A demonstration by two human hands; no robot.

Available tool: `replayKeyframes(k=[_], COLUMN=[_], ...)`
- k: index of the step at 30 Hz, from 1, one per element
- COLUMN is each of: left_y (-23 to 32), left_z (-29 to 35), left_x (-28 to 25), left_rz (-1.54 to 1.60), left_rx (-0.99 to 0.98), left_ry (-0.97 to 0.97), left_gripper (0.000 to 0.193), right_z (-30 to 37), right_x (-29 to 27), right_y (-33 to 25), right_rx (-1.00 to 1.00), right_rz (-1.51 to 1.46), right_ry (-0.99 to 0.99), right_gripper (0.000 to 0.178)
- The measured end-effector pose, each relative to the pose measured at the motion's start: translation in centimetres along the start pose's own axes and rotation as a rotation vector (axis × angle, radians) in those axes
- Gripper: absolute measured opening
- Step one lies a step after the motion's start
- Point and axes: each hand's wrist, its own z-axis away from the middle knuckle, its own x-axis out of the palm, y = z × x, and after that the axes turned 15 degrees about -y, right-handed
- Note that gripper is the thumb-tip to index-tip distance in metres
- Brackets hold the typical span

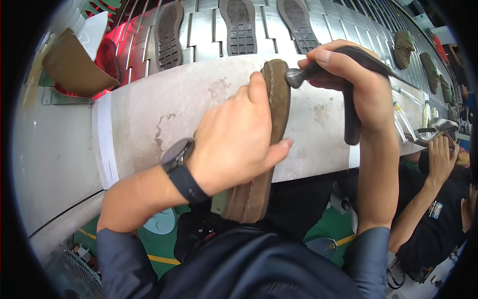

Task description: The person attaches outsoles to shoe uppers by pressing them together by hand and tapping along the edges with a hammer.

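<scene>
My left hand [231,134], a dark watch [179,162] on its wrist, is closed round a brown shoe [279,94] with light stitching along its edge. The shoe's toe end points away from me over the white worktable [318,144]; its other end [246,204] comes out below my hand, near my body. My right hand [361,74] grips a hammer [352,109] with a black handle. The rounded metal hammer head [295,78] is right beside the shoe's toe edge; whether they touch I cannot tell. My right fingers partly hide the tool.
Beyond the table runs a metal slat conveyor [204,35] carrying dark soles [241,27] and, farther right, brown shoes [403,49]. A cardboard piece [74,62] stands at the far left. At right, a co-worker's hand [440,157] is by a shoe. A fan [82,274] is lower left.
</scene>
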Motion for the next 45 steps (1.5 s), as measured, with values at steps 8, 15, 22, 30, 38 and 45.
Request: replayKeyframes(k=[8,15,22,30,38,45], left_y=[-0.9,-1.3,0.6,2.1,2.2,2.8], left_z=[2.2,2.1,2.1,2.8,2.3,1.9], left_x=[-2.5,-1.9,-1.5,-1.8,-1.9,-2.0], left_rz=[-0.125,-0.154,-0.268,-0.382,-0.374,-0.36], left_rx=[0.22,0.231,0.241,0.295,0.301,0.321], left_ry=[-0.323,-0.256,-0.208,-0.294,-0.316,-0.354], left_gripper=[0.088,0.084,0.067,0.098,0.096,0.096], right_z=[10.8,13.8,12.9,14.3,11.5,14.2], right_x=[4.9,10.7,7.0,4.4,2.6,5.7], right_y=[5.9,10.6,6.5,8.4,7.7,7.9], right_rx=[-0.233,-0.637,-0.356,-0.368,-0.184,-0.257], right_rz=[-0.189,-0.093,0.065,-0.587,-0.478,0.045], right_ry=[0.286,0.31,0.072,0.435,0.268,0.316], right_gripper=[0.025,0.033,0.027,0.028,0.024,0.033])
